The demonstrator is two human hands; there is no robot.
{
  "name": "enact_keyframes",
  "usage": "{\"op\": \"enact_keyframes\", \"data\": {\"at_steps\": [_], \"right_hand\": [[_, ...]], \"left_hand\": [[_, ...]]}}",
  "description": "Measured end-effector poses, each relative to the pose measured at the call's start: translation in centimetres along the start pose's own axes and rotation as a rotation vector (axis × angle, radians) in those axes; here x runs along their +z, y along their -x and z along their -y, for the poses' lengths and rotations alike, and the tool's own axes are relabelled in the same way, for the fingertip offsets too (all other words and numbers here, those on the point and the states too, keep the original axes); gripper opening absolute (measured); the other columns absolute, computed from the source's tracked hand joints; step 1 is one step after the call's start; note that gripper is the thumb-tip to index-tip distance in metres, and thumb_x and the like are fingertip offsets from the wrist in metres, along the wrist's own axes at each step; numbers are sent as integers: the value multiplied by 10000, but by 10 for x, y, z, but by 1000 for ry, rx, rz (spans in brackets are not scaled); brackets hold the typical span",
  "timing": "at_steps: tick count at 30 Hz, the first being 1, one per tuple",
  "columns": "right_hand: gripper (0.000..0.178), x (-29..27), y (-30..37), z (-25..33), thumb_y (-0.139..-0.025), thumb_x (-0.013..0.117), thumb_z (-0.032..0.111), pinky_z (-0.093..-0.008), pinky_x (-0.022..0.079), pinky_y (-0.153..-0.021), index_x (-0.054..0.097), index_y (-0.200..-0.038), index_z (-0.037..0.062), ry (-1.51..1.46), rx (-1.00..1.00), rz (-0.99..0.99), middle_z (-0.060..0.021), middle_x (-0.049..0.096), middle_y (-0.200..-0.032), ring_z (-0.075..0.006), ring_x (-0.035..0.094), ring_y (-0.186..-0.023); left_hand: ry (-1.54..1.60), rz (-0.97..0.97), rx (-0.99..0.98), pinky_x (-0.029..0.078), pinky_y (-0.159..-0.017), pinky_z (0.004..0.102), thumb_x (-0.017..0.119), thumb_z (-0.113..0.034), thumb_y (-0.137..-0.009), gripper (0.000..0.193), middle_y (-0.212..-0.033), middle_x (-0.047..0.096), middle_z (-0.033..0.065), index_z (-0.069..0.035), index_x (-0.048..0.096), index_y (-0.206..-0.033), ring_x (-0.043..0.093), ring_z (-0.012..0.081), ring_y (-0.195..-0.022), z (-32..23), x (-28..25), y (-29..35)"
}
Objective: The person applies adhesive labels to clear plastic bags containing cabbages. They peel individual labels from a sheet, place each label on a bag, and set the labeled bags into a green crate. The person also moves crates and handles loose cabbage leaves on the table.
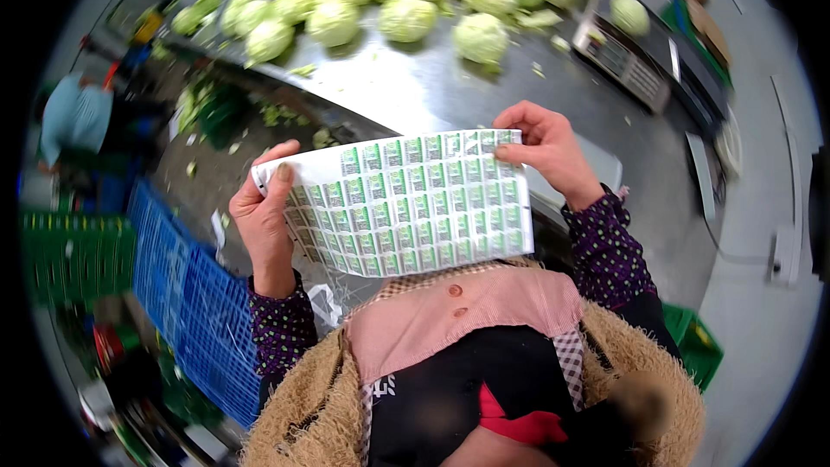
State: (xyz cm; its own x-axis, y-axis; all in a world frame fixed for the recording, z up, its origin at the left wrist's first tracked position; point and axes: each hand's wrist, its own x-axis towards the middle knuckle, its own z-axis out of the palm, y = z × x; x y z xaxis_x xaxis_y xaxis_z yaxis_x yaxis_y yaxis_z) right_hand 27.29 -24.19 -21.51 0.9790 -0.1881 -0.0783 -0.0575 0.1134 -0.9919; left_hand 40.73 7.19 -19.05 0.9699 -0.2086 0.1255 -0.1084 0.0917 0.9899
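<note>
A white sheet of green-and-white labels (pixel 415 199) is stretched between my two hands, in front of my chest. My left hand (pixel 266 207) pinches its upper left corner, thumb on the printed side. At the upper right corner, my right hand (pixel 546 149) grips the edge between thumb and fingers. The sheet bows a little, and a blank strip shows at its upper left. Beyond it, many pale green cabbages (pixel 406 20) lie heaped on a metal table (pixel 389 86).
A scale (pixel 618 60) with one cabbage (pixel 629 15) on it stands at the table's right. Blue crates (pixel 186 294) and a green crate (pixel 78 255) are on the left. Another green crate (pixel 692 346) sits by my right side. A person (pixel 78 117) bends at the far left.
</note>
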Motion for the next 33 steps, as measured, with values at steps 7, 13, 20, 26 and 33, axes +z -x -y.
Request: {"op": "enact_keyframes", "data": {"at_steps": [7,13,20,26,33], "right_hand": [[90,-30,121,43,-832,702,85,-183,424,-587,646,-853,17,76,-69,-310,34,618,-744,-23,541,-663],[131,-39,188,77,-866,693,144,-189,378,-550,652,-854,21,111,-19,-365,59,582,-728,-10,477,-631],[264,-71,218,67,-845,715,205,-238,445,-653,665,-1018,13,325,12,-387,4,625,-808,-70,554,-744],[267,-69,173,76,-806,714,159,-303,485,-692,682,-1046,46,696,-64,-276,-55,642,-830,-156,605,-753],[110,-59,175,56,-764,697,115,-316,482,-627,695,-853,50,894,-113,-348,-48,638,-775,-208,616,-720]], "left_hand": [[39,337,-4,422,-673,191,688,-84,-856,123,-819,658,-14,12,700,-933,542,40,-723,-33,49,9],[-36,575,63,409,-665,195,730,-20,-800,115,-821,632,-35,8,703,-908,526,42,-721,-67,99,33],[-140,604,95,355,-590,186,737,-21,-798,72,-713,555,-70,-2,676,-767,469,25,-664,-58,138,31],[-185,712,62,376,-591,190,735,-24,-803,50,-724,579,-67,-1,690,-804,482,24,-672,-41,157,17],[-233,686,-69,438,-657,202,716,-28,-817,133,-820,668,-19,12,709,-944,558,50,-719,-50,161,35]]}}
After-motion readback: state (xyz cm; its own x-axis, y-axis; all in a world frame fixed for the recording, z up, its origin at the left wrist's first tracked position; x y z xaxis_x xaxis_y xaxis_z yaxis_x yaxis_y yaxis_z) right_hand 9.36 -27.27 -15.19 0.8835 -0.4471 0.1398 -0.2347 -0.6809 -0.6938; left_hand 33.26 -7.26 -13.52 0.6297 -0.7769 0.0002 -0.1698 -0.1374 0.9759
